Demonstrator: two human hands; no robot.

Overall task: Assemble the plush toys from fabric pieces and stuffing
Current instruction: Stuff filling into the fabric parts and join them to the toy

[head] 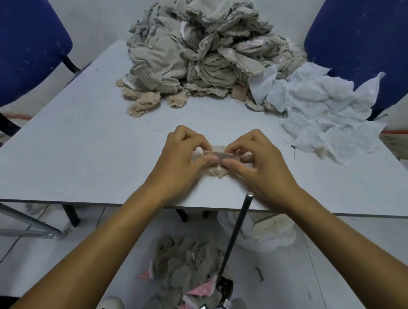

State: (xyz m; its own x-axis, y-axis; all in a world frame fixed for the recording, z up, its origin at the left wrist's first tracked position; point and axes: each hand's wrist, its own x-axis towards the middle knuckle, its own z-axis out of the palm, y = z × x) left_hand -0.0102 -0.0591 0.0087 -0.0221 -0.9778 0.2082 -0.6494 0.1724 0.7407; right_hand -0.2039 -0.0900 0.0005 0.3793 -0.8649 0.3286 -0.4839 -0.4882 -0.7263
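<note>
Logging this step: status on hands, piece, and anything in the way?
Left hand and right hand both pinching small beige fabric piece on table. Metal rod leans at near edge, beside right wrist.

Curled fingers point(200, 141) of both hands hide most of the small fabric piece point(217, 172); its shape cannot be told. The far fabric heap point(199, 48) and both blue chairs point(19, 34) run off the picture's edge

Two blue chairs point(21, 34); two hands point(185, 157); one table point(84, 154); one metal rod point(236, 233).
</note>
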